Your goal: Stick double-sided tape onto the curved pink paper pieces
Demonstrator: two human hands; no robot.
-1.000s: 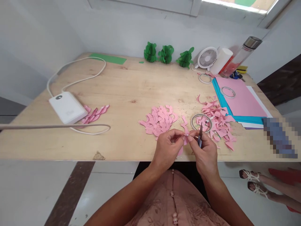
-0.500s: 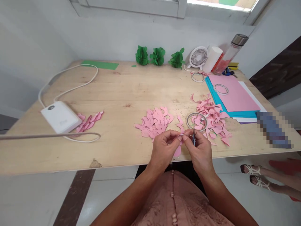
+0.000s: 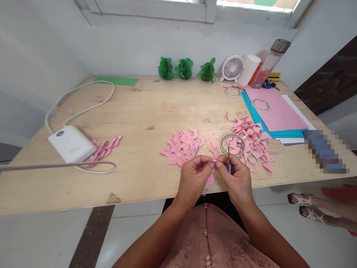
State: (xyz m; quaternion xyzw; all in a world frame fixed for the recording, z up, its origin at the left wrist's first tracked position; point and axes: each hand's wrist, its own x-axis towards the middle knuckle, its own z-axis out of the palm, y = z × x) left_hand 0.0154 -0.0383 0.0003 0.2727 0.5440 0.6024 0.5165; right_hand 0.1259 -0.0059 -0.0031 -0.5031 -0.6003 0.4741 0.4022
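Both hands meet at the table's front edge over a small pink paper piece (image 3: 209, 180). Fingertips and thumb of my left hand (image 3: 195, 176) pinch it from one side, and my right hand (image 3: 237, 178) pinches it from the other. A tiny white bit shows between the fingertips; what it is cannot be made out. My right hand also keeps a pair of slim scissors (image 3: 229, 163), blades pointing up and away from me. Beyond my left hand lies a pile of wavy pink paper cutouts (image 3: 182, 147). Past my right hand is a tape roll (image 3: 222, 143) among pink scraps (image 3: 252, 137).
At left, a white power bank (image 3: 71, 143) with a looping cable (image 3: 83, 83) sits beside folded pink strips (image 3: 107, 149). Green paper shapes (image 3: 184, 69), a fan (image 3: 232, 69) and a bottle (image 3: 272, 61) line the wall. Stacked paper sheets (image 3: 279, 111) lie right. Someone's feet (image 3: 306, 206) show below.
The view has shifted slightly. Both hands keep their pinch on the pink paper piece, with a little more white showing between the fingertips.
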